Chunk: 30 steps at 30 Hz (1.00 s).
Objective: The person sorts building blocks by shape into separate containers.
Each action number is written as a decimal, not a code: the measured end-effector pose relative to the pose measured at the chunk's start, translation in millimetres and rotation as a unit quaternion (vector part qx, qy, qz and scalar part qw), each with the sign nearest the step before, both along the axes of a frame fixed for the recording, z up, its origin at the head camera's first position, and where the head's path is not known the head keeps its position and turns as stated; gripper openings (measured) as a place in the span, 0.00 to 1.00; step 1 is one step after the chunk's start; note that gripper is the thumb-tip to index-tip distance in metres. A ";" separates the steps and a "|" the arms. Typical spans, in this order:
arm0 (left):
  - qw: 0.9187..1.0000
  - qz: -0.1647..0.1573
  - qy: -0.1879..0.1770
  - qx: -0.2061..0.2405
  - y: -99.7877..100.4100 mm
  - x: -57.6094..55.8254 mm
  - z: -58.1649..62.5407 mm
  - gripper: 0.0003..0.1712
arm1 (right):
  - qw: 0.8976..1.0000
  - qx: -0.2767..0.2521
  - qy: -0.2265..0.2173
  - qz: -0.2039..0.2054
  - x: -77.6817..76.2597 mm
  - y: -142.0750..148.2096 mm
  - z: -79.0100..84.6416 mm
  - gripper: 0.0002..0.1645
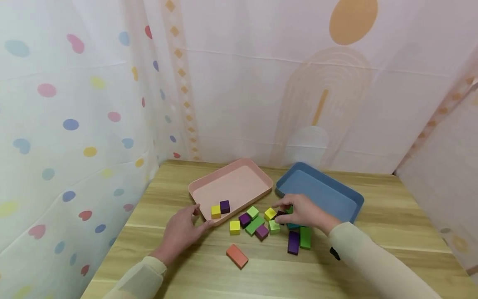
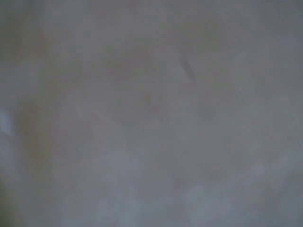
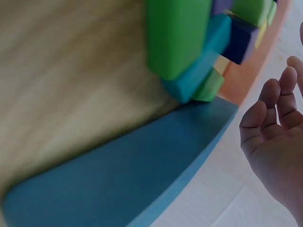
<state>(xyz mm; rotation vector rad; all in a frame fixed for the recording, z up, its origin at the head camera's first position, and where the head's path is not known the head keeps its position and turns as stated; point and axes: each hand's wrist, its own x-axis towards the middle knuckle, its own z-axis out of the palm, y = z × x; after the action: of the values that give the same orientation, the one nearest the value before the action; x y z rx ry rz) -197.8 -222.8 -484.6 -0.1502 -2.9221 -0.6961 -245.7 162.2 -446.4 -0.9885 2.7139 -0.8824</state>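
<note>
My left hand is at the near left corner of the pink tray, thumb along the front edge and fingers beside the left wall. Inside that tray a yellow cube sits next to a dark purple cube. My right hand hovers over the block pile, thumb and index finger apart. Its fingertips are near a yellow block and a light green cube; a dark block shows between them. In the right wrist view the fingers are loosely bent. The left wrist view is a grey blur.
A blue tray stands behind my right hand. Loose on the wooden table lie an orange block, a long purple block, a long green block, a yellow cube and several others. Printed curtains hang behind and at the sides.
</note>
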 end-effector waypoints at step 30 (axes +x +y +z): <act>1.000 -0.013 0.001 -0.002 -1.3 -2.4 -0.4 0.48 | 0.990 0.103 0.094 0.012 12.6 -3.9 -19.3 0.25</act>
<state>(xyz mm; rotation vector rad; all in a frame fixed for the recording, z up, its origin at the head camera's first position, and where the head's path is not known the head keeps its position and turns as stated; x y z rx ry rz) -200.2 -224.1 -485.1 -0.1894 -2.9243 -0.6943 -233.0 158.3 -465.7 -1.1066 2.8667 -0.5151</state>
